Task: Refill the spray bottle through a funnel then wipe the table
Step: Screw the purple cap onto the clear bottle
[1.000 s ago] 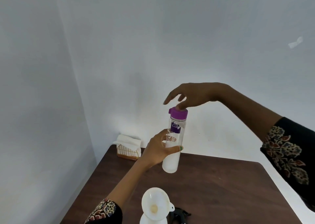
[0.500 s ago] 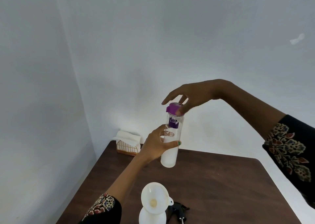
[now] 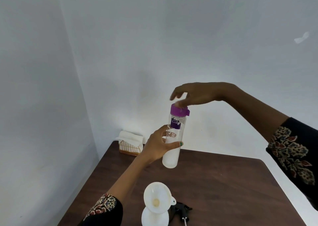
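Since a moment ago the purple cap (image 3: pixel 179 111) has turned, its flip tab now jutting toward 3 o'clock. At 10 o'clock on the table (image 3: pixel 223 182) stands a napkin holder (image 3: pixel 130 146). Next, the left hand (image 3: pixel 158 148) grips the water bottle (image 3: pixel 173 139) upright in mid-air, fingers wrapped round its middle. At 6 o'clock the white funnel (image 3: pixel 157 198) sits in the spray bottle (image 3: pixel 154 217), black spray head (image 3: pixel 182 210) just beside. Overhead, the right hand (image 3: pixel 194 93) pinches the cap with curled fingertips.

A clear plastic bottle (image 3: pixel 173 139) with purple plastic cap (image 3: pixel 179 112), matt white plastic funnel (image 3: pixel 157 197), dark wood-grain table (image 3: pixel 223 182).
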Demonstrator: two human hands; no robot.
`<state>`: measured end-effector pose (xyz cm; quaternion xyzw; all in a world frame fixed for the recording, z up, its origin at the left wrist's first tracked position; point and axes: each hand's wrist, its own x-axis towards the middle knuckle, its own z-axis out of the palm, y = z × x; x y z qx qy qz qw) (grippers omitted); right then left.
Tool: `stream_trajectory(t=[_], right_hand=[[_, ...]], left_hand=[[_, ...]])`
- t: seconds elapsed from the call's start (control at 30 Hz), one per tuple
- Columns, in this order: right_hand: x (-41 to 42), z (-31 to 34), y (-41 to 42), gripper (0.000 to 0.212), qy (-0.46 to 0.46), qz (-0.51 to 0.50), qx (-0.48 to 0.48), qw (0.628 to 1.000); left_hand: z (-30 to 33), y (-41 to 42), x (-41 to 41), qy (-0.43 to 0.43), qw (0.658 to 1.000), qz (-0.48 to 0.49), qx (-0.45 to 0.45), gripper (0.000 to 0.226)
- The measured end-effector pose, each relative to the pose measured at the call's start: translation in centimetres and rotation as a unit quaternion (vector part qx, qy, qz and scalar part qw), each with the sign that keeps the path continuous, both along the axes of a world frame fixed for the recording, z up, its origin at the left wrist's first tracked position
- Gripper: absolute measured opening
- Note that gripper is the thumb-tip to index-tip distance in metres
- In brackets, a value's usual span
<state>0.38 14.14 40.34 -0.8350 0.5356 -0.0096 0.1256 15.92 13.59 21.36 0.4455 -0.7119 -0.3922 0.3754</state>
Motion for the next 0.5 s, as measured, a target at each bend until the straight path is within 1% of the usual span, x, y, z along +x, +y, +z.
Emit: stream_trajectory(t=[0.07, 0.1, 0.2, 0.33, 0.4, 0.5], right_hand=[[0.1, 0.1, 0.5, 0.039, -0.012, 0.049, 0.085, 0.995], [0.2, -0.1, 0.5, 0.042, 0.0, 0.058, 0.095, 0.994], [0.6, -0.6, 0.5, 0.037, 0.027, 0.061, 0.059, 0.996], [0.6, -1.5, 0.5, 0.034, 0.058, 0.038, 0.06, 0.996], [0.6, -2.1, 0.5, 0.036, 0.052, 0.033, 0.052, 0.997], [0.4, -3.4, 0.2, 0.04, 0.019, 0.032, 0.004, 0.999]], left_hand=[[-0.1, 0.0, -0.1, -0.001, 1.0, 0.002, -0.003, 0.054], [-0.2, -0.1, -0.3, -0.002, 1.0, 0.003, -0.005, 0.055], [-0.6, -0.1, -0.5, -0.022, 1.0, 0.001, -0.017, 0.058], [-1.6, -0.1, -0.6, -0.022, 1.0, -0.001, -0.016, 0.058], [-2.1, -0.3, -0.6, -0.025, 1.0, 0.0, -0.012, 0.058], [-2.6, -0.8, -0.7, -0.005, 1.0, -0.004, 0.006, 0.057]])
